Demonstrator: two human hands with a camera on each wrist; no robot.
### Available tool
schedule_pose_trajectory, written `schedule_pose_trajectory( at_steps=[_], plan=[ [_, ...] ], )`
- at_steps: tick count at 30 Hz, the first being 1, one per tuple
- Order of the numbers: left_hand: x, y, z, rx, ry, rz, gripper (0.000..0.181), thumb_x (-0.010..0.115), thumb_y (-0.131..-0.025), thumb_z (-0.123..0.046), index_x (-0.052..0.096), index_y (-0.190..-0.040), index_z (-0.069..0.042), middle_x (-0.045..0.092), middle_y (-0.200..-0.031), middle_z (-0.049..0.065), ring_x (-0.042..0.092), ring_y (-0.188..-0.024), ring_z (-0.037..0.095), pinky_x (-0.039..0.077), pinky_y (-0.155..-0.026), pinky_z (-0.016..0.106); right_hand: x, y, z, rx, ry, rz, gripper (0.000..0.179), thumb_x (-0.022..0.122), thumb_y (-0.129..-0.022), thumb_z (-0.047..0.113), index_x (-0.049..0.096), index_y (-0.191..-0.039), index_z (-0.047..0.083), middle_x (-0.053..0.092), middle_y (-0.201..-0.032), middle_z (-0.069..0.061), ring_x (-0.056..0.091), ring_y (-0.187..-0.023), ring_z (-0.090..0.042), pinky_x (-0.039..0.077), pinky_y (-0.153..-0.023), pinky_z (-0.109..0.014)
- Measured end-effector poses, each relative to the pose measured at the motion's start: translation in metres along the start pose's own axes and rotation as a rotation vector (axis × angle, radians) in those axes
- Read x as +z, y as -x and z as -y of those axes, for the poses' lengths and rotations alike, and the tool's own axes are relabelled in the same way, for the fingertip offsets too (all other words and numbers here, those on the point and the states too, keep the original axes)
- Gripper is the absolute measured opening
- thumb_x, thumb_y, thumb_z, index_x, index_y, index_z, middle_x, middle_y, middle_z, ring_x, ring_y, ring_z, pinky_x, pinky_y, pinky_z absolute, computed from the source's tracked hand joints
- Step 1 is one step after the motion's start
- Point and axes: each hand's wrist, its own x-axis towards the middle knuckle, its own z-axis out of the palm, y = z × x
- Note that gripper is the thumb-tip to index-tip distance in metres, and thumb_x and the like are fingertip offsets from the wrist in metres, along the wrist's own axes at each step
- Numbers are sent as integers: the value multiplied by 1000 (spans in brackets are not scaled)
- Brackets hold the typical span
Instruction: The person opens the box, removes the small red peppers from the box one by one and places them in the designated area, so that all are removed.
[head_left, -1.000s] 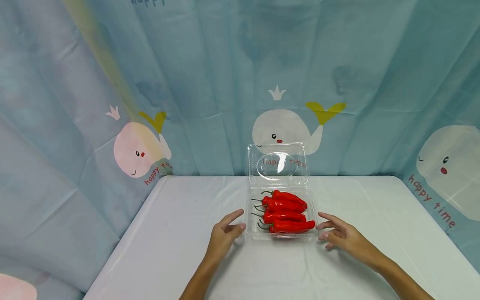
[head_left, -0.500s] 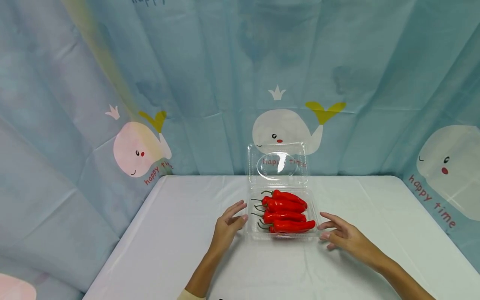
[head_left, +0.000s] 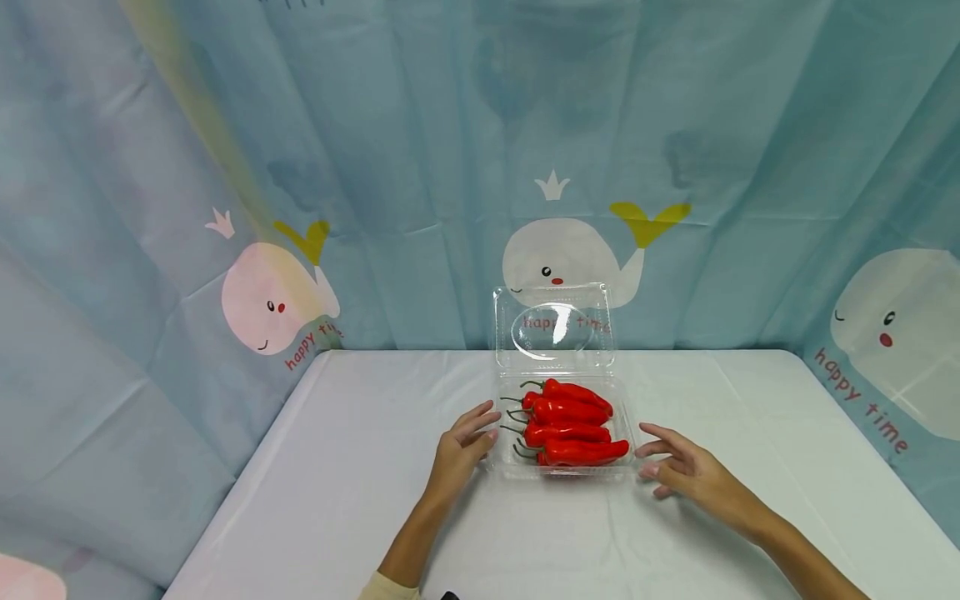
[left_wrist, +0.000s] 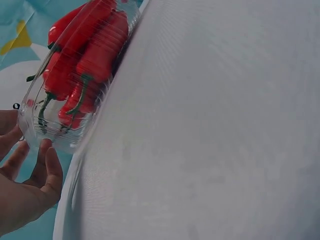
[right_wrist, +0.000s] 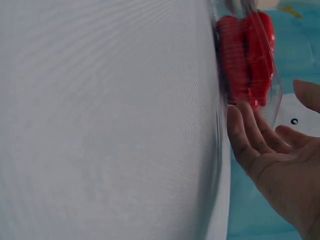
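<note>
Several red peppers (head_left: 566,412) with green stems lie stacked in a clear plastic clamshell box (head_left: 624,408), its hinged lid (head_left: 555,362) raised behind them. My left hand (head_left: 459,448) is at the box's left side, fingertips right at the rim and fingers loosely spread. In the left wrist view, its fingers (left_wrist: 52,172) reach up to the end of the box nearest the pepper stems. On the other side, my right hand (head_left: 690,475) is beside the box's right edge with relaxed, parted fingers. The right wrist view has its fingertips (right_wrist: 234,112) close to the box wall below the pepper tips.
A white cloth (head_left: 337,467) covers the table under the box. Behind and on both sides hangs a blue curtain (head_left: 420,150) printed with white whales, close to the table's far edge.
My left hand has moved right and slightly forward, up to the box's left rim. The right hand is almost still, and the peppers and box stay in place.
</note>
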Motion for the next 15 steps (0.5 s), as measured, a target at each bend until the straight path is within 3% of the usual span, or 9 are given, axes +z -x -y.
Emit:
schedule_pose_trajectory(
  at_steps=[5,12,15],
  plan=[
    [0,1,-1,4,-23,15,34,65,-103,-10,71,-137,-3,52,-161,6,66,-129,36,53,-90,15,0,0,3,31,24,-42,65,57,-109,13,26,-164,-3,51,-143,-35,72,-113,-24,65,-83,-41],
    [0,3,-1,29,-49,24,35,67,-102,-9,71,-135,-2,51,-162,7,66,-128,36,51,-92,14,2,-1,9,83,101,-132,66,63,-107,22,33,-164,6,52,-150,-26,69,-117,-18,64,-82,-36],
    [-1,3,0,30,-50,25,35,68,-101,-9,71,-136,-1,51,-162,8,66,-128,38,52,-92,14,2,-2,8,58,137,-152,64,63,-107,22,37,-163,10,51,-152,-23,65,-125,-26,64,-84,-34]
  ],
)
